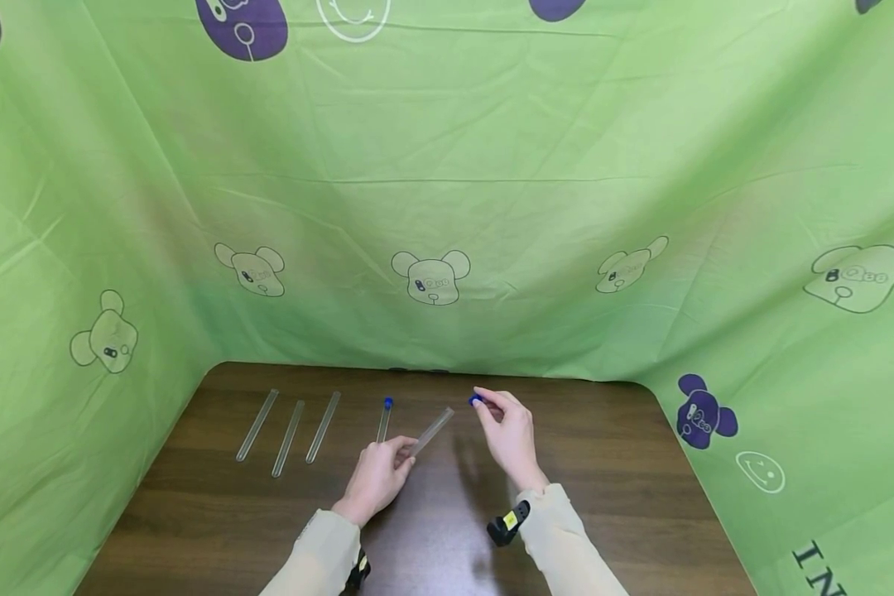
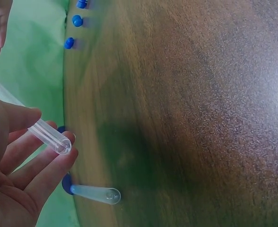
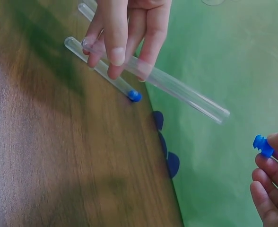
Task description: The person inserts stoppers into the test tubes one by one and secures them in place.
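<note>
On the brown wood-grain table (image 1: 611,497), three clear tubes (image 1: 288,439) lie slanted at left. Nearer the middle lies a blue-capped tube (image 1: 383,423). Three blue stoppers (image 2: 77,21) sit near the edge.

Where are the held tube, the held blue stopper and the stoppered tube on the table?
Held tube (image 3: 185,95), right wrist view: its clear barrel.
Held blue stopper (image 3: 263,146), right wrist view: its ridged body.
Stoppered tube (image 1: 384,423), head view: its clear barrel.

Bright, even light fills the head view, leaving a pale sheen on the tabletop (image 1: 626,505) midway between its side edges and a soft shadow left of the right hand (image 1: 510,434). Both wrist views are dimmer and slightly soft, with blurred dark patches across the tabletop; the left one catches white glare.
</note>
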`<state>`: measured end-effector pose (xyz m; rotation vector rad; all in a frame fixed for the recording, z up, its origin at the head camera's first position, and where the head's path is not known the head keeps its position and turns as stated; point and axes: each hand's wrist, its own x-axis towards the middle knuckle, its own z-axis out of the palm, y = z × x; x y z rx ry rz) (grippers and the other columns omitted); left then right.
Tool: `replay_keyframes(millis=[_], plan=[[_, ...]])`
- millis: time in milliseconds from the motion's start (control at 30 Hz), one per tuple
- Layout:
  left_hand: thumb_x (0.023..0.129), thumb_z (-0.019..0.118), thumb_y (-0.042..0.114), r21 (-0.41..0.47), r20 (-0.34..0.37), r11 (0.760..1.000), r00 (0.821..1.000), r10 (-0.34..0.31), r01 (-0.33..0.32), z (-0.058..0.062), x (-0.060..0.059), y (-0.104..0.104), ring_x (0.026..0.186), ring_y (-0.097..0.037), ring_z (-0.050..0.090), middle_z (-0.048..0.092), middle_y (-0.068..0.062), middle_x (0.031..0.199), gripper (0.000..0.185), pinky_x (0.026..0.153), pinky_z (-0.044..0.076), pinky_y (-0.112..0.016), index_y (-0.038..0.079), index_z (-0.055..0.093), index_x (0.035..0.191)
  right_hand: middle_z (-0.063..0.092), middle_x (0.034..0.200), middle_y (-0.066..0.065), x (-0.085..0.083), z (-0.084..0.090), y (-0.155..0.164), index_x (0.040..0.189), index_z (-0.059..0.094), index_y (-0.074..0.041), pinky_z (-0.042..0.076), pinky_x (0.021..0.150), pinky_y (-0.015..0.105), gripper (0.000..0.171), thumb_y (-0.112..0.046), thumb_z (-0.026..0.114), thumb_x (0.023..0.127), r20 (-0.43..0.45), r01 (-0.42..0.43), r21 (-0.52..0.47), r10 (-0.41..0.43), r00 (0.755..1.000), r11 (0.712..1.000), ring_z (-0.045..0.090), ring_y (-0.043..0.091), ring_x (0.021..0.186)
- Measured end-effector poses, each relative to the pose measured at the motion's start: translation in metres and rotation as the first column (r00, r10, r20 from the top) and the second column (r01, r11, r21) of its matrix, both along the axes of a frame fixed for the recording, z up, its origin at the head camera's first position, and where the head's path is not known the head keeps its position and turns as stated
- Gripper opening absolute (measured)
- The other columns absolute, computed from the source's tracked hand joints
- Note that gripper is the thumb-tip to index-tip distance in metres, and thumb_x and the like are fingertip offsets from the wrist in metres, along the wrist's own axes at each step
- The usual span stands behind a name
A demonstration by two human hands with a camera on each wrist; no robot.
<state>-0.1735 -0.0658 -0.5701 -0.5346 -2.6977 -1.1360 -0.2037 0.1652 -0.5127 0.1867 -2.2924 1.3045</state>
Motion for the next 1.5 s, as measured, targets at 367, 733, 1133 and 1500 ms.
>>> replay_keyframes(millis=[367, 733, 1133, 1500], plan=[[0.090, 0.076, 0.005, -0.003, -0.018, 1.000, 1.000, -0.005, 0.005, -0.0023, -0.0001, 0.0020, 0.084, -0.012, 0.071, 0.076, -0.003, 0.093, 0.024, 0.072, 0.058, -0.030, 0.007, 0.074, 0.113, 0.073, 0.097, 0.004, 0.0007, 0.0012, -0.0024, 0.113, 0.078, -0.004, 0.056, 0.077, 0.029, 0.020, -0.003, 0.074, 0.093, 0.036, -0.014, 0.002, 0.014, 0.999, 1.000, 0.070, 0.019, 0.083], [0.090, 0.076, 0.005, 0.008, -0.021, 1.000, 1.000, -0.008, 0.009, -0.0022, 0.0018, 0.0044, 0.082, -0.011, 0.071, 0.076, -0.003, 0.093, 0.023, 0.071, 0.058, -0.030, 0.007, 0.074, 0.113, 0.073, 0.098, 0.004, 0.0038, 0.0012, -0.0052, 0.113, 0.078, -0.005, 0.056, 0.078, 0.029, 0.020, -0.004, 0.074, 0.094, 0.040, -0.024, -0.005, 0.024, 0.999, 1.000, 0.071, 0.018, 0.084], [0.090, 0.076, 0.004, 0.016, -0.032, 1.000, 0.999, -0.020, 0.020, 0.0002, 0.0027, 0.0064, 0.084, -0.012, 0.072, 0.076, -0.003, 0.094, 0.023, 0.072, 0.058, -0.030, 0.007, 0.074, 0.112, 0.073, 0.098, 0.003, 0.0038, 0.0008, -0.0067, 0.113, 0.078, -0.006, 0.056, 0.076, 0.028, 0.019, -0.004, 0.074, 0.094, 0.038, -0.034, 0.001, 0.034, 0.999, 0.999, 0.070, 0.017, 0.082], [0.090, 0.076, 0.004, 0.029, -0.025, 0.999, 0.999, -0.028, 0.028, 0.0022, 0.0033, 0.0080, 0.084, -0.012, 0.072, 0.076, -0.003, 0.093, 0.023, 0.070, 0.058, -0.030, 0.007, 0.074, 0.113, 0.073, 0.098, 0.002, 0.0040, -0.0048, -0.0091, 0.113, 0.078, -0.006, 0.056, 0.076, 0.029, 0.020, -0.004, 0.073, 0.094, 0.053, -0.049, 0.006, 0.049, 0.997, 0.999, 0.071, 0.016, 0.083]])
